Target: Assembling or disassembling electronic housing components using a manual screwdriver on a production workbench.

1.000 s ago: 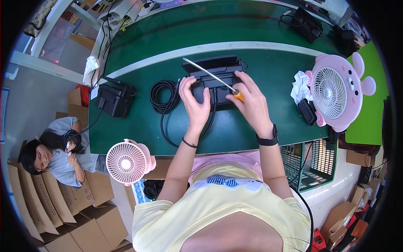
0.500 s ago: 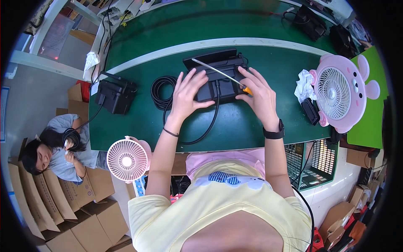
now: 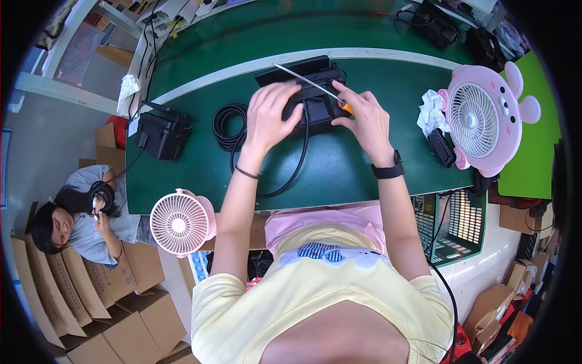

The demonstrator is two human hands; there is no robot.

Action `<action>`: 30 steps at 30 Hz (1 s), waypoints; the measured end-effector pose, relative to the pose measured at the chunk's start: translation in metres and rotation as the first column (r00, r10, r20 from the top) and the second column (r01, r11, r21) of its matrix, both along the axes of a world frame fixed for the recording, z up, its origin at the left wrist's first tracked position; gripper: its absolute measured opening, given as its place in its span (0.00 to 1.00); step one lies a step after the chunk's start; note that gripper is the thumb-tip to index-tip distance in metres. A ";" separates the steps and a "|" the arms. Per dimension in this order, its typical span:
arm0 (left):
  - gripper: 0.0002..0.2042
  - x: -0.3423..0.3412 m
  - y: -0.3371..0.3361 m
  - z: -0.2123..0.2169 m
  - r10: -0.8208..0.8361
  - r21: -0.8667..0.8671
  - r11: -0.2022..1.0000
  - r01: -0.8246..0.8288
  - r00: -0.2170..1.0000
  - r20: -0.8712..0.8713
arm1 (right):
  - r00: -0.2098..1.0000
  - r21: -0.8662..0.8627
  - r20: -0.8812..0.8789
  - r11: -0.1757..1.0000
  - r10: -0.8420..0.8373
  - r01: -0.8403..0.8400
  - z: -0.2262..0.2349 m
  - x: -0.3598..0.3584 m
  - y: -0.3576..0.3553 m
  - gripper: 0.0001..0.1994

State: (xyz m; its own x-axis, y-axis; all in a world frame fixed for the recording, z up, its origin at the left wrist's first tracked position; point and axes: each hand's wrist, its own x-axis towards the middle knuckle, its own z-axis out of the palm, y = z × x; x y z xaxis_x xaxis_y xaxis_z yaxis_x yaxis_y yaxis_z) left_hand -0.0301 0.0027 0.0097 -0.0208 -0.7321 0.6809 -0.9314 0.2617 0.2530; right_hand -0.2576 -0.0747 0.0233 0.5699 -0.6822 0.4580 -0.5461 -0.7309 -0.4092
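Note:
In front of me on the green table lies a black box-shaped device [image 3: 321,108] with a raised flat panel along its far side. A black cable [image 3: 301,159] runs from its near side and lies in a coil [image 3: 222,124] to the left. My left hand [image 3: 270,116] is closed over the device's left end, fingers bent onto its top and thumb on the near part. My right hand [image 3: 367,124] grips a screwdriver [image 3: 308,81] by its orange handle, mostly hidden in the palm. Its long shaft points far left across the device, and the fingertips are at the device's right end.
Another black device [image 3: 160,132] stands at the table's left. A small pink fan [image 3: 179,224] is at the near left edge. To the right are a pink animal-shaped fan [image 3: 479,118], crumpled white tissue [image 3: 431,113] and a black object [image 3: 441,148]. A person [image 3: 100,212] sits at far left.
My left hand's fingers have drawn together and bent over the device's left end; before, they were spread. The right hand still holds the screwdriver. The whole view has shifted slightly.

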 end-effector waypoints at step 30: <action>0.30 -0.004 -0.062 0.007 0.385 0.321 0.867 -0.382 0.921 0.056 | 0.976 0.278 0.211 0.960 -0.058 -0.003 -0.023 -0.045 0.060 0.23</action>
